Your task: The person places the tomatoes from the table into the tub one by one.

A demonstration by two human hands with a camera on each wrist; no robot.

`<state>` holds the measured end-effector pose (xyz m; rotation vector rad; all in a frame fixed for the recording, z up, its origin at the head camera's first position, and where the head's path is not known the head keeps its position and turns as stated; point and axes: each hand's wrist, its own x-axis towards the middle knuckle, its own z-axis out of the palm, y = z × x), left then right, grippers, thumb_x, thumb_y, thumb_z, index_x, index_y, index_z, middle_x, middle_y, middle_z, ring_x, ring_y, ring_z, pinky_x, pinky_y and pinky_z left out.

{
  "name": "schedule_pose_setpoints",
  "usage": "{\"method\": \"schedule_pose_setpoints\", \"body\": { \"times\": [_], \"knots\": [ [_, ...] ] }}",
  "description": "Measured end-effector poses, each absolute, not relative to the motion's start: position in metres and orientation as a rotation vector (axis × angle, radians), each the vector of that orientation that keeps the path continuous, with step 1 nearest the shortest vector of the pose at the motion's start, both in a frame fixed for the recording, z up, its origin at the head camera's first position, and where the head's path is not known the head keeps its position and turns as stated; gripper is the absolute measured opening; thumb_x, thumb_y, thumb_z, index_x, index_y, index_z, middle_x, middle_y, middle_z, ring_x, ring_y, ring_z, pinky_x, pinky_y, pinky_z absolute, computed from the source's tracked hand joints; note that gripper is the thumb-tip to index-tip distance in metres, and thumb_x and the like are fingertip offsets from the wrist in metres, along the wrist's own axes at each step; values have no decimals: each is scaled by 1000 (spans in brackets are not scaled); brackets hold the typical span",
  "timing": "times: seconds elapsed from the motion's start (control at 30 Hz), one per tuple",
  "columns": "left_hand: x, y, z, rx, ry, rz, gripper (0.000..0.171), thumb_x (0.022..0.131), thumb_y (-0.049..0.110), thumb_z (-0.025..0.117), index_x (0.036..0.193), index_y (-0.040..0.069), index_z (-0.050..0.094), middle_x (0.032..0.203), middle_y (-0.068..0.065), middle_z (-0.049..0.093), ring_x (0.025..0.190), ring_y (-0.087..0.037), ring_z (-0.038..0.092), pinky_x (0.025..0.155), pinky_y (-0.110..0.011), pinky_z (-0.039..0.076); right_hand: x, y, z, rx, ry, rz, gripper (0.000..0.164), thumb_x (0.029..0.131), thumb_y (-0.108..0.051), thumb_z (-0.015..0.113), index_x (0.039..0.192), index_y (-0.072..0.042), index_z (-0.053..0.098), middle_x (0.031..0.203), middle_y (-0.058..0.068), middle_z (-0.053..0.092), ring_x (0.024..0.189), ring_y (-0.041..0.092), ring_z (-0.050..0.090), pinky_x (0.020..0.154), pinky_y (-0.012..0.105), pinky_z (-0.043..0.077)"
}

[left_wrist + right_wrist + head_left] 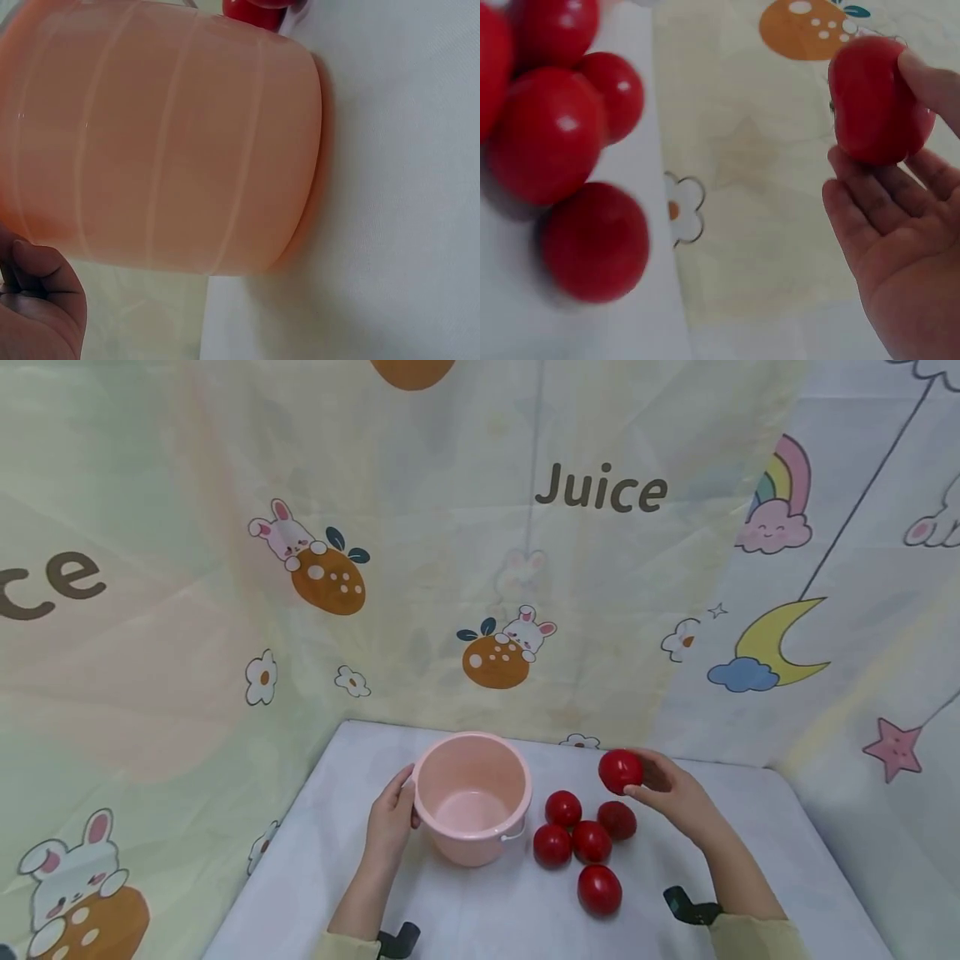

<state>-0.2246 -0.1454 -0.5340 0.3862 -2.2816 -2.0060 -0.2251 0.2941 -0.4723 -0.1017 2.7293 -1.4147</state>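
A pink bucket (471, 847) stands upright on the table, its mouth facing up and nothing inside it. My left hand (391, 817) grips its left side near the rim; in the left wrist view the curled thumb and fingers (49, 270) show at the bucket's upper edge. To the right, my right hand (678, 797) holds a red apple (620, 772) above the table, thumb on one side and fingers on the other. The dimpled end of that apple (874, 105) shows in the right wrist view. Several more red apples (591, 842) lie grouped between the bucket and my right hand.
The white table (510, 927) has its back edge close behind the bucket. Printed cloth (420, 568) with rabbits and fruit hangs behind and to the left. One apple (599, 891) lies nearer the front than the others. A thin handle (514, 834) hangs at the bucket's right side.
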Motion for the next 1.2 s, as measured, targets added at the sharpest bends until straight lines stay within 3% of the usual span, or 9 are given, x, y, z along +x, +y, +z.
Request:
{"method": "schedule_pose_setpoints", "body": {
  "times": [0.27,0.6,0.93,1.2],
  "knots": [
    [-226,-148,-533,466,-2274,-2022,41,101,41,51,141,33,54,79,-4,60,66,-18,56,61,-25,49,-285,249,-434,-320,2535,-1504,74,78,-46,80,143,-30,47,143,5,53,132,33,51,98,50,52],
    [-226,-142,-533,467,-2285,-2026,40,101,40,51,141,34,53,78,-3,60,66,-17,55,60,-25,49,-322,165,-411,-556,2341,-1396,72,73,-35,86,137,-30,54,134,-1,60,128,27,54,92,44,56],
    [-224,-139,-529,503,-2275,-2034,42,101,45,51,142,34,52,89,-7,63,72,-20,59,66,-25,52,-349,92,-415,-839,2175,-1063,56,78,-31,84,128,-35,60,125,-9,64,121,19,57,92,40,56],
    [-223,-141,-529,490,-2264,-2057,43,99,45,55,141,35,53,101,-17,65,72,-20,60,67,-25,53,-354,57,-437,-801,2107,-822,51,77,-26,84,122,-37,64,121,-13,63,122,20,52,94,47,54]
  ]
}}
